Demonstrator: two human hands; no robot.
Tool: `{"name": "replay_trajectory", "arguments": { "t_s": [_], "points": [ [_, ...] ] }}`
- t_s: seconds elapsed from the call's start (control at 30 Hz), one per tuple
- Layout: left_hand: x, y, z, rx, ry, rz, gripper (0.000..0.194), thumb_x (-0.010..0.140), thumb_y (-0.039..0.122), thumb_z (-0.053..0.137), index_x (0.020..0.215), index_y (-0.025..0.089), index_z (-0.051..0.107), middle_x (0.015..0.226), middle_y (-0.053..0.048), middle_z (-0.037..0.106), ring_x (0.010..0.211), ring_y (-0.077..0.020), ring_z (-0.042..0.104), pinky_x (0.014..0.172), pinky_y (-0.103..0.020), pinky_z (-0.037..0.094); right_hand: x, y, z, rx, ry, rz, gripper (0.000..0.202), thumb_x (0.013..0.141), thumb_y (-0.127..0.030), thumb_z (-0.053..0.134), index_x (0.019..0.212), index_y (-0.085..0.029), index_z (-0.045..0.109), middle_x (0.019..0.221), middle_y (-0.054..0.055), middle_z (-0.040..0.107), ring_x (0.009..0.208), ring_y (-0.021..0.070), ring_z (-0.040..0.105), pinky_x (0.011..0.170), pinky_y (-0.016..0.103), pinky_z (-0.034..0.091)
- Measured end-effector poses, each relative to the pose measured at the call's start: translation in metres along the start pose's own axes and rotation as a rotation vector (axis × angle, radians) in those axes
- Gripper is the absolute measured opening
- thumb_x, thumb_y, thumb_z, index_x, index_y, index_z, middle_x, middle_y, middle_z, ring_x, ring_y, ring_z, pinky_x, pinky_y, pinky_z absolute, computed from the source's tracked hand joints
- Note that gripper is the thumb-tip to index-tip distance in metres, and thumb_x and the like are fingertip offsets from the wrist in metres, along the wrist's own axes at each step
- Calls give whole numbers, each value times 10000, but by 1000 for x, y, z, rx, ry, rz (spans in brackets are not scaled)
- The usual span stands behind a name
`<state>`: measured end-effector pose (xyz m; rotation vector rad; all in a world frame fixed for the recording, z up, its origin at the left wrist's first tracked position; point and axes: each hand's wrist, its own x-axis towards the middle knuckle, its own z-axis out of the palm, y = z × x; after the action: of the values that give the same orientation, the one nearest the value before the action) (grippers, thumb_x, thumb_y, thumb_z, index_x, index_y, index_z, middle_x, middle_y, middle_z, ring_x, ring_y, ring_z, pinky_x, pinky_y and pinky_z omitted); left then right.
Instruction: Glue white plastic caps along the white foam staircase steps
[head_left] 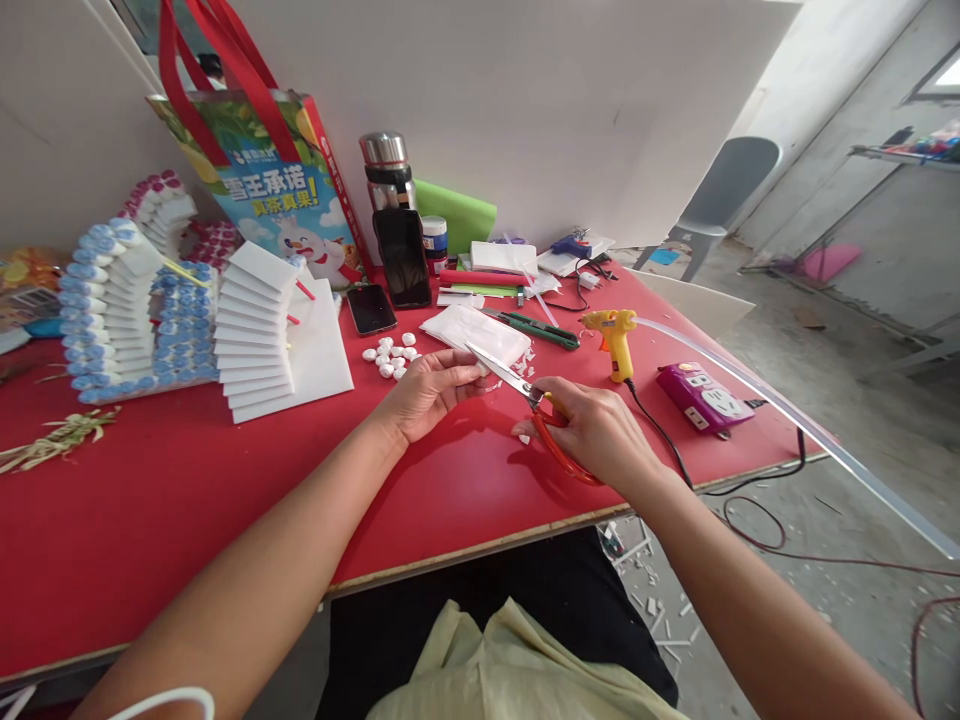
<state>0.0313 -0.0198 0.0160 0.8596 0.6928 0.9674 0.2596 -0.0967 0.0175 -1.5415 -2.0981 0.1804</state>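
Note:
My right hand [596,425] is closed round the orange handles of a pair of scissors [512,376], whose blades point up and left. Between the thumb and fingers of my left hand [442,385] is a small white piece [481,369], right by the blades; whether they touch it I cannot tell. Several white pebble-like pieces [386,356] lie in a cluster just left of that hand. Behind the scissors is a white packet [476,332], with white scraps [525,360] strewn at its right end. A small white bit [524,438] rests under my right hand.
A yellow glue gun [618,345] with a long clear stick and a purple power strip [705,398] stand on the right. Farther back are a green cutter knife [544,330], phones [371,309] and a steel flask [386,165]. White stepped models [255,340] occupy the left.

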Motion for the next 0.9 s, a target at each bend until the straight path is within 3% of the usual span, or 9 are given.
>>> {"name": "replay_trajectory", "arguments": {
  "t_s": [0.13,0.33,0.5,0.63,0.77,0.9],
  "points": [
    [0,0,0,-7,0,-17,222,678,115,856,877,102,760,820,-62,767,748,-150,718,818,-296,579,0,-2,-2,48,-13,69,377,869,-538,633,1099,-244,687,661,-6,632,542,150,503,543,266,354],
    [-2,2,-2,-22,-40,-27,218,739,121,805,954,103,770,890,-70,758,743,-117,698,784,-255,591,5,6,-10,145,37,305,358,826,-574,666,973,-248,701,544,-39,536,515,150,473,525,268,357],
    [-2,4,-3,-66,-98,-44,290,782,144,761,1069,111,761,909,-79,747,776,-128,700,771,-240,593,17,19,-14,44,32,418,362,823,-524,658,1018,-225,718,606,21,612,602,225,588,556,314,398],
    [-2,4,-5,-80,-107,-49,225,795,162,759,1012,103,762,910,-90,741,753,-127,684,730,-236,589,35,28,-7,-106,37,413,351,842,-418,604,1074,-170,693,668,100,644,660,304,646,525,349,397],
    [-2,5,-4,-91,-123,-35,171,780,208,798,904,100,751,871,-70,707,704,-105,643,666,-214,561,53,35,9,-236,69,361,251,847,-365,596,926,-137,667,609,139,612,600,335,647,504,371,387],
    [-2,6,-3,-98,-111,-15,158,772,209,811,869,102,745,845,-55,684,691,-92,618,643,-201,542,64,35,17,-308,9,387,236,865,-336,601,929,-117,659,688,204,667,677,372,689,566,412,456]
  ]
}}
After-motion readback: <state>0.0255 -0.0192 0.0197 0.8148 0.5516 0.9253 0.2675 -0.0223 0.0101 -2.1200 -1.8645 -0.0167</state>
